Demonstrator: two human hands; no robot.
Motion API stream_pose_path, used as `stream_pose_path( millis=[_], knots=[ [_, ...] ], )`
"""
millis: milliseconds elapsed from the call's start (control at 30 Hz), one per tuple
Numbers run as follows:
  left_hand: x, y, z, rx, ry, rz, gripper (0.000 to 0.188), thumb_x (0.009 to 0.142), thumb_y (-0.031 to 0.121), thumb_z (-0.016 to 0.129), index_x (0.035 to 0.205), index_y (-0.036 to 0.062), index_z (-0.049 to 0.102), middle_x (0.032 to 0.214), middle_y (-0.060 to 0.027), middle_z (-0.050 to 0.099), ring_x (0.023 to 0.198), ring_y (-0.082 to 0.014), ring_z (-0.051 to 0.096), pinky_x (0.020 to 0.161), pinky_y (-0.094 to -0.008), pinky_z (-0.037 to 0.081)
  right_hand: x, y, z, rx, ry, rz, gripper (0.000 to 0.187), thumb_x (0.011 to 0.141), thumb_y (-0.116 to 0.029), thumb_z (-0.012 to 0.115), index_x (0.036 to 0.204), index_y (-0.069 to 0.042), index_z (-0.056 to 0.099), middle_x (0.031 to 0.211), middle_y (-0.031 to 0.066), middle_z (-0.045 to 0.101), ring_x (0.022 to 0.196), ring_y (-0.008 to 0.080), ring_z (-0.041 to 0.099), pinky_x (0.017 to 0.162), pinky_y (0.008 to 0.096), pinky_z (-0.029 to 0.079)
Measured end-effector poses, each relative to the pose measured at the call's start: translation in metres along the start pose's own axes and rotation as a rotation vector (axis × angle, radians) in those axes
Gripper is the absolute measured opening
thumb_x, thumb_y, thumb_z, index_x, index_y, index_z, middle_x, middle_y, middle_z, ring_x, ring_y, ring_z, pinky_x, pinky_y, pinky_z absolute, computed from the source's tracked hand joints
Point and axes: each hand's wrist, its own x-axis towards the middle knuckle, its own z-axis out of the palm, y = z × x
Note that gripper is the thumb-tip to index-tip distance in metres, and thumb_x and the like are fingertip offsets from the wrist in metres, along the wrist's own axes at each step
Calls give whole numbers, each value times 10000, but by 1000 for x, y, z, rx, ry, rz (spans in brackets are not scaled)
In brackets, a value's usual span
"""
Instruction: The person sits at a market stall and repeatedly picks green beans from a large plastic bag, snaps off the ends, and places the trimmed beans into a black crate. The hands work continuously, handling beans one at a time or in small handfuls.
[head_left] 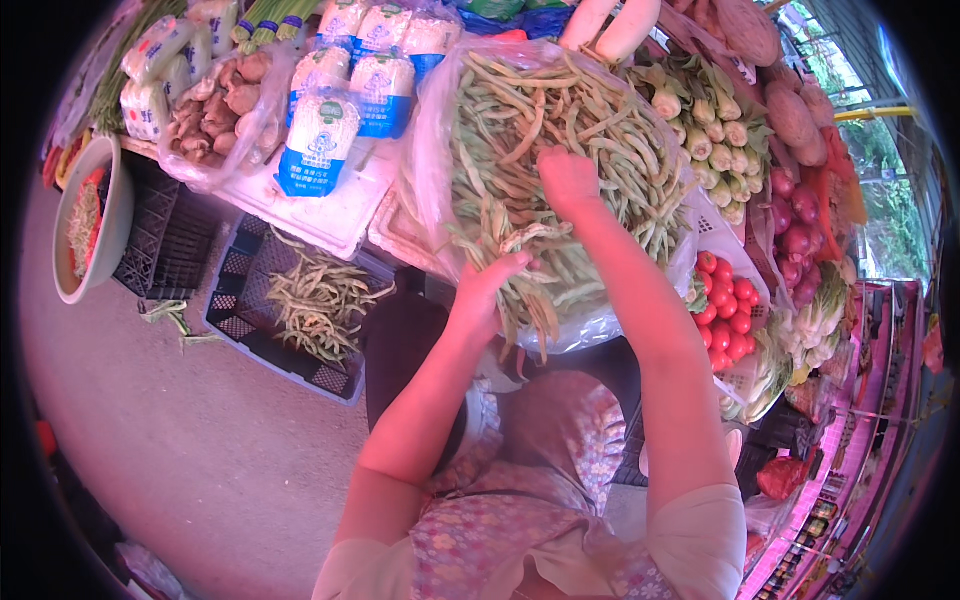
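Blue-white packets [322,140] beside green beans [560,130]

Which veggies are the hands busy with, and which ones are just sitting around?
Busy with:
- left hand and right hand in the pile of green beans
- the clear plastic bag around them

Just sitting around:
- tomatoes
- red onions
- black crate with loose beans
- white packets

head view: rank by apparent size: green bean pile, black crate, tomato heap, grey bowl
1. green bean pile
2. black crate
3. grey bowl and tomato heap: look close in extent; fisheye bending at the rim makes it unsure, so unranked.
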Motion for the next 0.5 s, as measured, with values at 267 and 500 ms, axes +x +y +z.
stream_pose_path(
  millis=[267,500],
  knots=[
    [-1,4,0,6,-57,19,312,816,86,660,1098,14,546,915,-80,639,867,-173,615,785,-324,497,7,8,15,116,38,40,160,796,-146,626,890,-17,625,887,126,653,781,300,677,684,404,540],
    [-2,0,0,75,-63,42,310,797,108,667,1075,-12,602,944,-96,646,888,-207,624,805,-344,506,1,49,-46,1050,169,376,392,776,-315,741,960,13,630,688,52,610,648,178,629,561,333,465]
  ],
)
